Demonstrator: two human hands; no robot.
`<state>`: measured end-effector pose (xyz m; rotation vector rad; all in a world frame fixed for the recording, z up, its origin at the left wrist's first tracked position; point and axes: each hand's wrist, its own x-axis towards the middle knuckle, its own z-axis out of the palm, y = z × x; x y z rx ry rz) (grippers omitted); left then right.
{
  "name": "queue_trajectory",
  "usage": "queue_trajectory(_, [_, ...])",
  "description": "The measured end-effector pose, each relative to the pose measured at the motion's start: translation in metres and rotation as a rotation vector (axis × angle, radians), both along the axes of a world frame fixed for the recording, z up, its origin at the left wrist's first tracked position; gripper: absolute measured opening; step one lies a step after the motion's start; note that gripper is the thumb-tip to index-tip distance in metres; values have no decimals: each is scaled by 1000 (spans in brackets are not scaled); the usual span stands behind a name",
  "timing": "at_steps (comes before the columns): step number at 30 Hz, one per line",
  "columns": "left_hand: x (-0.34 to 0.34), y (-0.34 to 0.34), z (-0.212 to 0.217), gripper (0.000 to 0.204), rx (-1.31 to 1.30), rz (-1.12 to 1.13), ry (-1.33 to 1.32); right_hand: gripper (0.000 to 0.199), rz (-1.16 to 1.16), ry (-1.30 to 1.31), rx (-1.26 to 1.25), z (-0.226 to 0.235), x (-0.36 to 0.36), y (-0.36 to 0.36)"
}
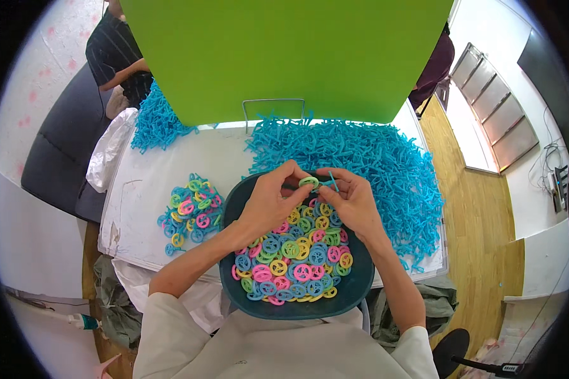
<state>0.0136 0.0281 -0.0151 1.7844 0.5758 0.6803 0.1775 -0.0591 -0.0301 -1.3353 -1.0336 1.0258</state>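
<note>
Pale cloth covers the person's lap and upper arms, and just beyond it sits a dark green basin [297,311], overlapping the near edge of the white counter [136,189]. Inside lies a heap of small spoked rings [291,249] — pink, yellow, blue and green — jumbled at all angles. Over the basin's far side the two hands come close together, both grasping: the left hand [270,201] pinches a light green ring [310,180] between thumb and fingers, while the right hand [354,201] grips a thin blue stick [332,182] with a crosspiece at its end. Whether ring and stick touch is hard to tell. Left of the basin, a smaller cluster [196,208] mixes coloured rings with blue sticks on the counter. Beyond and to the right spreads a broad pile of blue sticks [404,189]. Farther off, a bent wire [273,100] stands before an upright green board [284,57]; at its left lies a second blue pile [155,123], beside a co-worker's dark striped sleeve [110,47].
</note>
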Motion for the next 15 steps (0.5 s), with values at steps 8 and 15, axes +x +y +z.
queue_trajectory(8, [1, 7, -13, 14, -53, -21, -62, 30, 20, 50, -84, 5, 2, 0])
queue_trajectory(15, [-1, 7, -6, 15, -199, -14, -163, 28, -136, -170, 67, 12, -10, -5])
